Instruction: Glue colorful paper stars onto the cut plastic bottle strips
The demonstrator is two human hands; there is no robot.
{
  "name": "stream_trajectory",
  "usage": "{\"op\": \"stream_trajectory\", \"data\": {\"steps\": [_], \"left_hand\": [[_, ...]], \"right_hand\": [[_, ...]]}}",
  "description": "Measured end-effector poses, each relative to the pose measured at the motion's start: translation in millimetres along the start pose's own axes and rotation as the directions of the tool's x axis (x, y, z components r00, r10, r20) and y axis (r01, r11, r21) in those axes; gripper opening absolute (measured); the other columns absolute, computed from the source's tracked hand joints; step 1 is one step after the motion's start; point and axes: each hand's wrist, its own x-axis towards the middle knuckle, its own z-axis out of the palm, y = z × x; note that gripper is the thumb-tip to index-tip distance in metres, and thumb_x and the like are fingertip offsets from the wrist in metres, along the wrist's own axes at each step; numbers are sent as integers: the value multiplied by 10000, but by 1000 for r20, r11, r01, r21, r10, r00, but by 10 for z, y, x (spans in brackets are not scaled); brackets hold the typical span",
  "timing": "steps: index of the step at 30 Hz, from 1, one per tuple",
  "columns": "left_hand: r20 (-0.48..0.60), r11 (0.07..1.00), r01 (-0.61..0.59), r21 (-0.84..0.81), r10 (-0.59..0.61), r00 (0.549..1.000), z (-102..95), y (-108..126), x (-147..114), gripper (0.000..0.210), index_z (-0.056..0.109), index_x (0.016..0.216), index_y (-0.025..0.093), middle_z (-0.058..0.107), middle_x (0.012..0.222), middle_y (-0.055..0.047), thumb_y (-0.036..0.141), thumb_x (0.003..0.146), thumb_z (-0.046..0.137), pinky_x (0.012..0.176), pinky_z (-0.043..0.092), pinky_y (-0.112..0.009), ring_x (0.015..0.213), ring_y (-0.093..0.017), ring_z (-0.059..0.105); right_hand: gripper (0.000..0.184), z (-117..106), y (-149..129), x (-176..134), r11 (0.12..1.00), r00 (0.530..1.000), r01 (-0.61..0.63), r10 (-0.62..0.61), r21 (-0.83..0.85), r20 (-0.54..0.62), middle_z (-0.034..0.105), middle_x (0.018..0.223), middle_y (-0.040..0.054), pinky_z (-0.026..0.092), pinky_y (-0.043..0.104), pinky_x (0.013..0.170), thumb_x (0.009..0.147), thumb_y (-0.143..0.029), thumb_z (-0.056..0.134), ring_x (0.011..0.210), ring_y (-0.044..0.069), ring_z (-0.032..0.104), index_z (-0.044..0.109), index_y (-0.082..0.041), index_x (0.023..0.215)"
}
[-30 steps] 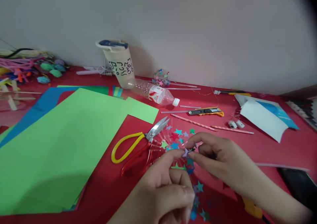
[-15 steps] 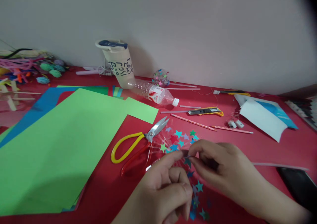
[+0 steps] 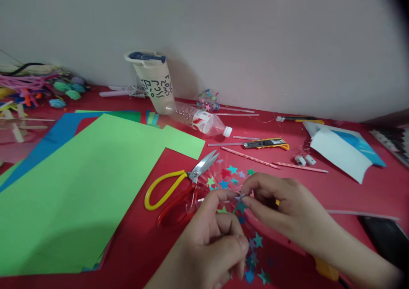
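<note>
A small lavender star (image 3: pixel 239 197) is pinched between the thumb and index finger of my right hand (image 3: pixel 284 208). My left hand (image 3: pixel 212 246) is beside it, its index fingertip at the star's edge and its other fingers curled in; what they hold, if anything, is hidden. Under and around my hands lie several coloured stars (image 3: pixel 257 240), some on a clear plastic piece with thin strips fanning out. Left of them rest scissors (image 3: pixel 198 170) with one yellow and one red handle, blades parted.
Green paper sheets (image 3: pixel 96 187) cover the left. Behind are a plastic bottle (image 3: pixel 207 122), a white cup (image 3: pixel 156 82), a star-covered clear ball (image 3: pixel 207 99) and a utility knife (image 3: pixel 266 143). A yellow object (image 3: pixel 326 268) with a dark cord sits under my right forearm; a black phone-like slab (image 3: pixel 385 238) lies right.
The lavender star between my hands has turned and shows more of its face. My right hand has shifted slightly left and up. A yellow object now shows below my right forearm.
</note>
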Motion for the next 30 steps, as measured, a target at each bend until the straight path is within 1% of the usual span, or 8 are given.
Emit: {"op": "stream_trajectory", "data": {"steps": [3, 6, 9, 13, 18, 21, 27, 30], "left_hand": [[20, 1000, -3, -13, 4, 1000, -10, -11, 9, 396, 369, 1140, 174, 479, 552, 90, 123, 764, 482, 351, 173, -169, 345, -10, 231], [25, 1000, -16, -24, 17, 1000, -17, -15, 10, 401, 363, 1138, 171, 474, 558, 92, 116, 758, 477, 344, 168, -171, 340, -9, 228], [34, 999, -23, -22, 23, 999, -25, -13, 7, 403, 361, 1145, 167, 475, 560, 92, 124, 763, 484, 339, 167, -172, 334, -5, 222], [49, 999, -24, -27, 26, 998, -36, -14, 6, 440, 328, 1178, 160, 491, 558, 88, 130, 769, 485, 337, 173, -169, 331, -8, 239], [46, 999, -15, -40, 17, 999, -34, -18, 4, 463, 326, 1193, 156, 482, 557, 91, 126, 762, 493, 332, 176, -165, 332, -9, 243], [50, 999, -26, -46, 28, 998, -33, -28, 6, 474, 320, 1199, 157, 481, 558, 94, 143, 764, 506, 325, 171, -165, 324, -7, 240], [66, 998, -34, -50, 37, 997, -41, -49, 15, 494, 299, 1217, 160, 490, 553, 93, 146, 764, 497, 321, 167, -167, 313, -11, 237], [63, 999, -48, -25, 49, 997, -39, -55, 14, 478, 321, 1208, 163, 491, 548, 92, 146, 763, 497, 325, 181, -170, 315, -17, 241]], "right_hand": [[38, 19, 2, -13, 999, 1000, 25, -25, -23, 1, 437, 524, -88, 289, 184, 434, 826, -204, 506, 454, 71, 378, 534, -229, 828], [36, 19, -9, -7, 1000, 999, -9, 9, 6, 36, 449, 534, -82, 292, 184, 436, 826, -207, 497, 463, 74, 388, 526, -223, 810], [66, 2, -25, 12, 998, 995, -46, 42, 47, 85, 423, 527, -82, 274, 187, 428, 833, -197, 468, 459, 74, 360, 510, -216, 787], [77, -11, -32, 30, 1000, 991, -31, 30, 6, 128, 407, 526, -82, 254, 194, 425, 837, -186, 456, 464, 78, 321, 502, -213, 782], [76, 2, -33, 40, 999, 993, -2, 9, -54, 118, 425, 528, -86, 266, 193, 439, 838, -180, 450, 466, 76, 333, 485, -215, 780], [62, 3, -38, 38, 998, 994, -4, 12, -70, 106, 403, 518, -90, 257, 194, 434, 836, -186, 451, 459, 76, 322, 495, -212, 801], [55, -17, -59, 31, 998, 994, -59, 56, 22, 98, 326, 477, -108, 196, 190, 392, 831, -196, 472, 422, 68, 251, 516, -213, 802], [43, -22, -61, 34, 1000, 999, -25, 24, 5, 41, 346, 470, -105, 203, 192, 394, 830, -218, 505, 414, 65, 279, 538, -213, 803]]}}
